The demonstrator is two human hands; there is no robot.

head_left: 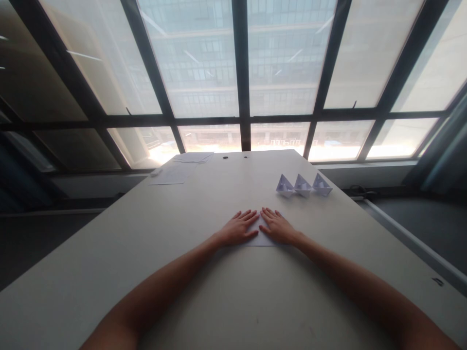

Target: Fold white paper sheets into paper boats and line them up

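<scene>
A white sheet of paper (260, 239) lies flat on the table, partly covered by both hands. My left hand (239, 227) rests palm down on its left part, fingers stretched out and pointing away from me. On the right part lies my right hand (278, 226), also flat with its fingers extended. The two hands almost meet at the far side of the paper, their thumbs a little apart. Whether the sheet is folded under them I cannot tell. Beyond my right hand, three folded paper boats (302, 186) stand side by side in a row.
The long white table (219, 204) reaches toward a wall of dark-framed windows (242, 119). Several flat sheets of paper (170, 174) lie at its far left. Two dark spots mark the far end. A small dark object (437, 281) is near the right edge.
</scene>
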